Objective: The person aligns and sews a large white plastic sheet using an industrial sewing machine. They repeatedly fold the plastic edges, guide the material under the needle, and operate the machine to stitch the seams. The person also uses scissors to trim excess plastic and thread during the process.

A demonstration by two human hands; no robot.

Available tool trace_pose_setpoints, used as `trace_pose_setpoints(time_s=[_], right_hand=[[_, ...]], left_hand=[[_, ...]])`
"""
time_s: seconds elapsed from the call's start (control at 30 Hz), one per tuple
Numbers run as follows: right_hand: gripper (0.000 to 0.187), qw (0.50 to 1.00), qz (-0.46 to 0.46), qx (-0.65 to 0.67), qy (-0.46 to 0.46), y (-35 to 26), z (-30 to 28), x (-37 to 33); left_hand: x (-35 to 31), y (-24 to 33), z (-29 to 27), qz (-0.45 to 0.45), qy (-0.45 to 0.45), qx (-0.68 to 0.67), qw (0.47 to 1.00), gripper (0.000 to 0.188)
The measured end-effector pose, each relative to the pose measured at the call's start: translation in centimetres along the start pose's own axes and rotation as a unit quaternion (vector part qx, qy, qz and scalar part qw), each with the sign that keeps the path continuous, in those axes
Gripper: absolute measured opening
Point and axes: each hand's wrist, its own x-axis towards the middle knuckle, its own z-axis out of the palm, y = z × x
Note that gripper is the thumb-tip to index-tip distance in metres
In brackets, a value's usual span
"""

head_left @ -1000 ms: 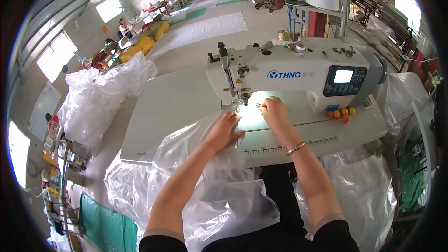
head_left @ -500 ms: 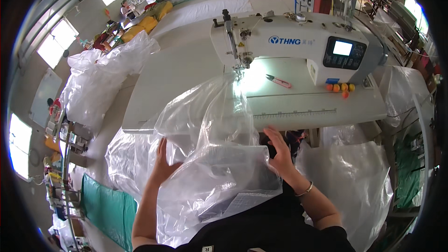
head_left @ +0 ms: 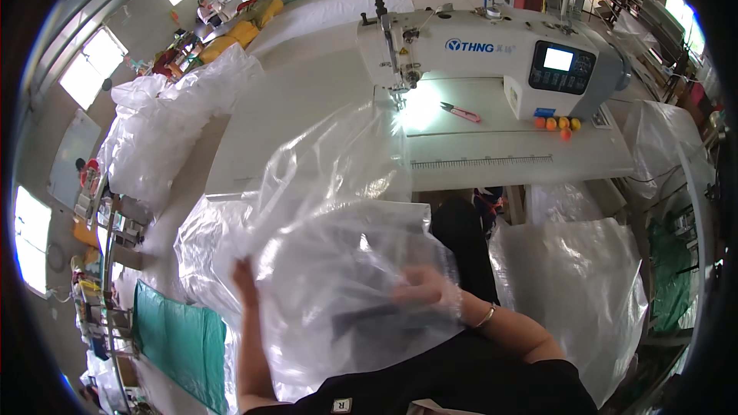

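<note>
A large clear plastic sheet (head_left: 330,261) hangs from the sewing machine's needle area over the table's front edge and across my lap. My left hand (head_left: 244,283) is at the sheet's left side, blurred; its fingers cannot be made out well. Through the film my right hand (head_left: 427,286) shows, with its fingers curled together on the plastic and some blur. A bracelet circles that wrist. The white sewing machine (head_left: 477,50) stands on the pale table, its lamp lit beside the needle.
Red-handled thread snips (head_left: 461,113) lie on the machine bed. Several small orange and yellow balls (head_left: 551,124) sit below the control panel. Crumpled clear plastic (head_left: 165,131) is piled at left, more plastic sheeting (head_left: 569,284) hangs at right. A green sheet (head_left: 181,346) lies lower left.
My right hand has moved left and down from the table edge, its fingers curling in. My left hand has dropped slightly and left. The near plastic has spread and shifted; the view has tilted a little.
</note>
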Motion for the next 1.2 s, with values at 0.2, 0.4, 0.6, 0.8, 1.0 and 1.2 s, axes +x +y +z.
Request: trace_pose_setpoints(time_s=[0.2, 0.4, 0.6, 0.8, 1.0, 1.2], right_hand=[[0.024, 0.983, -0.080, -0.162, 0.030, -4.4, 6.9, 1.3], [0.068, 0.973, -0.194, -0.015, 0.124, -0.3, 4.9, 10.5], [0.037, 0.980, -0.187, -0.058, -0.015, -1.5, 6.3, 11.2], [0.032, 0.913, -0.263, -0.276, -0.148, 0.8, 11.0, 10.7], [0.031, 0.965, -0.105, -0.178, -0.163, 2.8, 10.4, 6.7], [0.022, 0.929, -0.127, -0.349, 0.001, 4.5, 4.9, 2.2]], left_hand=[[12.3, 18.2, -12.3, 0.350, 0.039, 0.248, 0.903, 0.017], [14.3, 11.5, -11.2, 0.344, -0.107, 0.383, 0.850, 0.050], [8.9, 12.9, -4.2, 0.280, -0.086, 0.280, 0.914, 0.065], [3.1, 21.5, -3.7, 0.423, -0.391, 0.316, 0.754, 0.066], [7.9, 3.7, -10.1, 0.229, -0.445, 0.658, 0.562, 0.067], [-1.1, 16.8, -2.8, 0.203, -0.196, 0.013, 0.959, 0.041]])
